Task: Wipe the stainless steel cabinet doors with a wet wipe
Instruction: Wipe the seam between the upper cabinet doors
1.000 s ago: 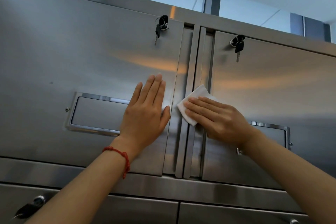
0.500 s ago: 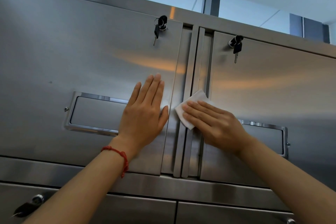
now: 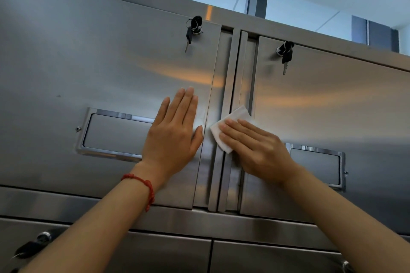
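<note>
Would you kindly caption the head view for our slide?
Right hand presses a wet wipe on the cabinet doors' centre strips; left hand rests flat.

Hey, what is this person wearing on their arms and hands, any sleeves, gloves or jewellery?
Both forearms are bare as far as the view shows: no sleeves, no gloves. The left hand has a red beaded cord bracelet around its wrist. The right hand and its wrist show no jewellery, and no rings are visible on any fingers.

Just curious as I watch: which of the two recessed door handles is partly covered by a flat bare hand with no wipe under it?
The left door's recessed handle: the left hand lies flat over its right end, while the right hand presses the wet wipe.
</note>
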The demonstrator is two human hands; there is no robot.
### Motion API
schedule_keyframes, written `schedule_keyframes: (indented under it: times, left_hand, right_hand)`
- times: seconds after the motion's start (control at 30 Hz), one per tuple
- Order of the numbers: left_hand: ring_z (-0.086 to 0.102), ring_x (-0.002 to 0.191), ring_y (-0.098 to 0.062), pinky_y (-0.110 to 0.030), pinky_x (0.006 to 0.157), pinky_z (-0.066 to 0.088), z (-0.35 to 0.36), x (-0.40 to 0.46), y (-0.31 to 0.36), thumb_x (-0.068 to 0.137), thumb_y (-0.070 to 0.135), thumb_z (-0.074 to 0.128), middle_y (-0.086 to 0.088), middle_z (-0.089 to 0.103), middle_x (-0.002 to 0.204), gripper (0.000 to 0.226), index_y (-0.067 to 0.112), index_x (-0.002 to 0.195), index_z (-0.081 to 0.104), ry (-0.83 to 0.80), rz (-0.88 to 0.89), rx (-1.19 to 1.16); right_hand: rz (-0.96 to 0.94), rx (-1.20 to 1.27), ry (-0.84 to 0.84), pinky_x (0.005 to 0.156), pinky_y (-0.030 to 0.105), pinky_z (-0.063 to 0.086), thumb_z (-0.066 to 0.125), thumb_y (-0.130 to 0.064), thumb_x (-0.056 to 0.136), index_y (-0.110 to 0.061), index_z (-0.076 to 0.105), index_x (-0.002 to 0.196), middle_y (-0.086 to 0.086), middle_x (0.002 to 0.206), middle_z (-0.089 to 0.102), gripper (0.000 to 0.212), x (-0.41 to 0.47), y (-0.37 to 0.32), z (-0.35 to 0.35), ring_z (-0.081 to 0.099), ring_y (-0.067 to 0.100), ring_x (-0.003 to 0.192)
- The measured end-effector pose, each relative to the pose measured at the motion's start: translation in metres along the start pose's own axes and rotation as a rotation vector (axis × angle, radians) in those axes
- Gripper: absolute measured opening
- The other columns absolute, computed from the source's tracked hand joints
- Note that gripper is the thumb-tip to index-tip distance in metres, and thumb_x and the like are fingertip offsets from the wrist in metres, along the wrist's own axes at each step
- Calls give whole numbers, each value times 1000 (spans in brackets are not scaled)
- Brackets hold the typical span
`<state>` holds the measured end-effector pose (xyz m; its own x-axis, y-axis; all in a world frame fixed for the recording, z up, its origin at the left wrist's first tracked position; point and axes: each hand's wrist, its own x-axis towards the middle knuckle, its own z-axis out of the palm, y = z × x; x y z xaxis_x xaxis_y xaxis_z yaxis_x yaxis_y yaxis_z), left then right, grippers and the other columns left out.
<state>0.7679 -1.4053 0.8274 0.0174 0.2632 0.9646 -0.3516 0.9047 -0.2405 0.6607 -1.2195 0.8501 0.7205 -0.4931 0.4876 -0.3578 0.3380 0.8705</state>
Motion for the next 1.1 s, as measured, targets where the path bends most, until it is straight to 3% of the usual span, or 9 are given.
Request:
schedule_keyframes:
  times: [0.27, 0.4, 0.6, 1.1]
  left_hand:
    - [29, 139, -31, -48, 112, 27, 1, 0, -1, 99, 37, 18, -21, 33, 148, 60, -3, 141, 37, -28, -7, 3]
    - [29, 139, -31, -48, 112, 27, 2, -1, -1, 96, 35, 28, -21, 33, 148, 59, -4, 140, 37, -13, -5, 2]
    - [29, 139, -32, -47, 112, 26, 1, 0, -2, 99, 37, 21, -21, 33, 148, 60, -3, 141, 36, -23, -5, -2]
    - [29, 138, -32, -48, 112, 27, 1, 0, 0, 96, 34, 28, -22, 33, 148, 60, -4, 141, 36, -25, -5, -6]
  right_hand:
    - [-39, 53, -58, 100, 43, 46, 63, -11, 87, 2, 65, 115, 20, 122, 61, 30, -21, -20, -4, 57, 31, 118]
    - [11, 28, -20, 101, 43, 45, 58, -13, 91, 3, 66, 113, 21, 120, 62, 28, -9, -12, -1, 58, 31, 116]
    - [22, 51, -34, 100, 43, 46, 67, -9, 85, 3, 65, 115, 21, 123, 60, 32, -24, -28, 1, 56, 31, 119]
    - [5, 66, -59, 99, 43, 48, 68, -9, 85, 2, 66, 114, 20, 123, 61, 31, -25, -30, -2, 57, 30, 118]
